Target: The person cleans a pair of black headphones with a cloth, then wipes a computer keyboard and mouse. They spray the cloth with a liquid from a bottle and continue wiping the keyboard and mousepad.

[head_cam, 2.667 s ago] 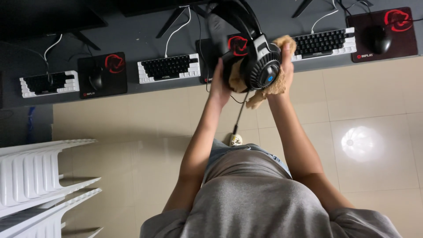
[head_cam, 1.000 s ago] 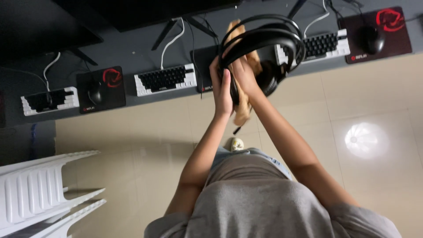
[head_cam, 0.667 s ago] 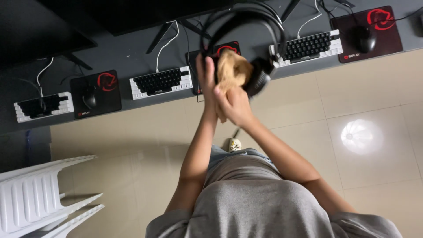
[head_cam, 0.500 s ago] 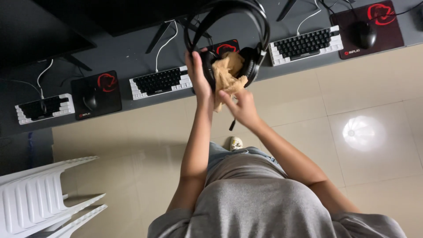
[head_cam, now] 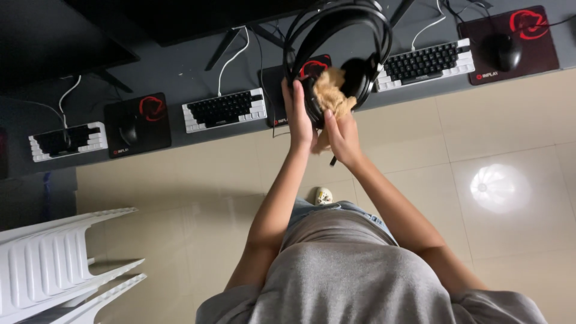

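Your left hand (head_cam: 298, 117) grips the black headphones (head_cam: 337, 54) by the left ear cup, fingers wrapped round it, so the band arches up toward twelve o'clock and the cups face you. Your right hand (head_cam: 342, 137) is closed on a tan cloth (head_cam: 330, 96), pressing it between the cups, likely to wipe the padding. The headphones hang in the air above the grey desk's (head_cam: 180, 84) edge.

At nine o'clock from your hands lies a white-and-black keyboard (head_cam: 224, 109), then a dark mouse pad (head_cam: 137, 123) with a red round emblem. At two o'clock, another keyboard (head_cam: 426, 62) and a matching pad (head_cam: 510, 36) carrying a black mouse (head_cam: 507, 51), with a small pale label strip at its corner.
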